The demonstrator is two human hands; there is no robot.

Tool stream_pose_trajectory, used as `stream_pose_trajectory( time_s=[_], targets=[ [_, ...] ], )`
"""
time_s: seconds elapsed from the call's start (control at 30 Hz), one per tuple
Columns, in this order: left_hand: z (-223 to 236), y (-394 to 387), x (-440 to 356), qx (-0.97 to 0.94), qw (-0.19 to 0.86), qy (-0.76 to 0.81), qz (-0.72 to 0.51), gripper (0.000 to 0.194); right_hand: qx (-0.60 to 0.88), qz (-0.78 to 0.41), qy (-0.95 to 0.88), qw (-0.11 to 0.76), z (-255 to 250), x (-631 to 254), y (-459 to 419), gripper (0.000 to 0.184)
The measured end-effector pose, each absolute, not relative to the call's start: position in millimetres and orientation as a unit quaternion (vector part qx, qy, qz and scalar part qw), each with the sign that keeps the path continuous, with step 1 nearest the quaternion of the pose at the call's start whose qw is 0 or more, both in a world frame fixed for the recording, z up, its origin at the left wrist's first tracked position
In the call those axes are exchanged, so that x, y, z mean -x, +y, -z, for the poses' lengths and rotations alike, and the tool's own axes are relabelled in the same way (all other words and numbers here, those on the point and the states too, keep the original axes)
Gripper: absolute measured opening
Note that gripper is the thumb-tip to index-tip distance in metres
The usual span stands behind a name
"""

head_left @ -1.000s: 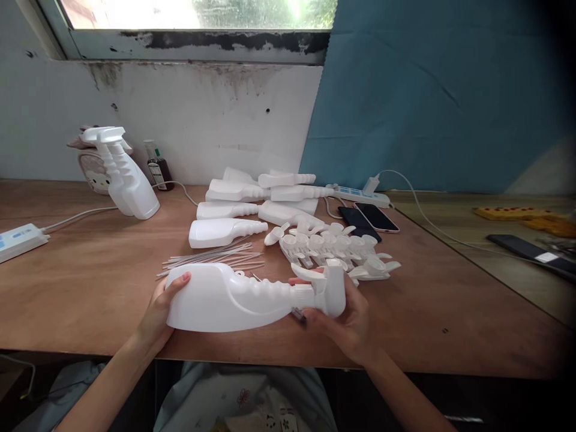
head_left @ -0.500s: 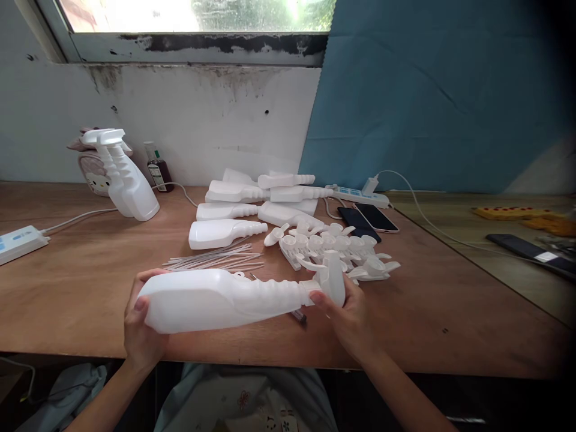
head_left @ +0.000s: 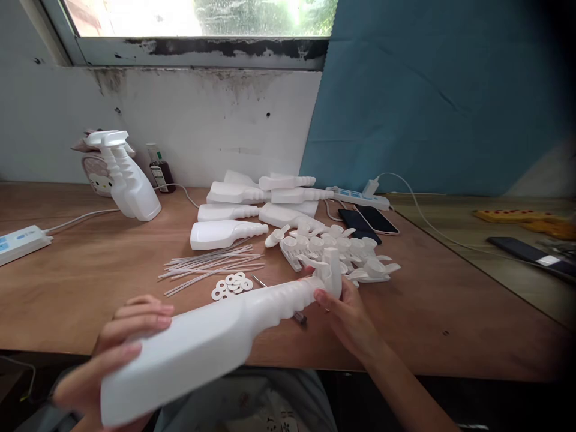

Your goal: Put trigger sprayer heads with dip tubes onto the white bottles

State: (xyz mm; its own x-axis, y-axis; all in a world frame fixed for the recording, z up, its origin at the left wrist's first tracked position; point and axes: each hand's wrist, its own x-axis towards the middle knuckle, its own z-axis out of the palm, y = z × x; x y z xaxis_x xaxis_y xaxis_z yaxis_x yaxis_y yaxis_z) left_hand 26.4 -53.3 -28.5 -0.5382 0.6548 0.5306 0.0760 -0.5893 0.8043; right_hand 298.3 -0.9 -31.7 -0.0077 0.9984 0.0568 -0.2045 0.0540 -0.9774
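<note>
A white plastic spray bottle (head_left: 198, 354) lies slantwise between my hands, its base low at the left over the table edge. My left hand (head_left: 119, 336) grips the base end, fingers on its upper side and the thumb mostly hidden. At the neck, my right hand (head_left: 355, 318) is closed around the white trigger head (head_left: 333, 273) that sits on the bottle. Behind the bottle are a small pile of white ring washers (head_left: 231, 287) and a bundle of thin white tubes (head_left: 211, 264). A screwdriver (head_left: 299, 318) is partly covered by the bottle.
Several loose trigger heads (head_left: 335, 243) lie beyond my right hand. White bottles (head_left: 227, 234) are heaped toward the wall. Two spray bottles (head_left: 139, 192) with heads stand at left near a dark glass bottle (head_left: 161, 174). Phones (head_left: 375, 218) and a power strip (head_left: 360, 199) lie at right.
The bottle's base has swung down and toward me, tilting it from nearly level. My left hand moved down and left with it, its fingers now on top. The washers have come into view.
</note>
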Motion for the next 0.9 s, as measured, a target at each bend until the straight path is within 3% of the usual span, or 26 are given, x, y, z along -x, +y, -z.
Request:
stream_pose_trajectory(
  time_s=[0.03,0.1,0.3,0.4,0.57,0.73,0.9],
  targets=[
    [25.3,-48.7,-30.8,-0.444,0.164,0.382,-0.794,0.041,0.419,-0.536,-0.472,0.561,33.4,-298.6,-1.6,0.046],
    [19.4,-38.9,-36.6,-0.424,0.219,0.39,-0.787,0.038,0.397,-0.54,-0.486,0.56,35.3,-298.8,-3.4,0.045],
    [20.2,-14.7,-29.5,-0.235,0.517,0.527,-0.632,0.027,0.366,-0.514,-0.548,0.549,35.0,-299.4,-9.4,0.04],
    [27.5,-7.9,-27.5,-0.186,0.6,0.542,-0.559,0.028,0.306,-0.509,-0.59,0.547,35.4,-301.2,-9.9,0.032],
    [29.9,-8.2,-26.3,-0.196,0.584,0.543,-0.571,0.035,0.339,-0.504,-0.588,0.534,34.6,-300.4,-10.6,0.032],
    [23.5,-16.7,-24.8,-0.26,0.509,0.487,-0.66,0.033,0.448,-0.461,-0.541,0.542,34.6,-297.6,-8.8,0.03],
    [24.3,-24.4,-26.7,-0.339,0.435,0.452,-0.7,0.034,0.453,-0.453,-0.522,0.563,38.4,-300.6,-3.0,0.03]
  ],
)
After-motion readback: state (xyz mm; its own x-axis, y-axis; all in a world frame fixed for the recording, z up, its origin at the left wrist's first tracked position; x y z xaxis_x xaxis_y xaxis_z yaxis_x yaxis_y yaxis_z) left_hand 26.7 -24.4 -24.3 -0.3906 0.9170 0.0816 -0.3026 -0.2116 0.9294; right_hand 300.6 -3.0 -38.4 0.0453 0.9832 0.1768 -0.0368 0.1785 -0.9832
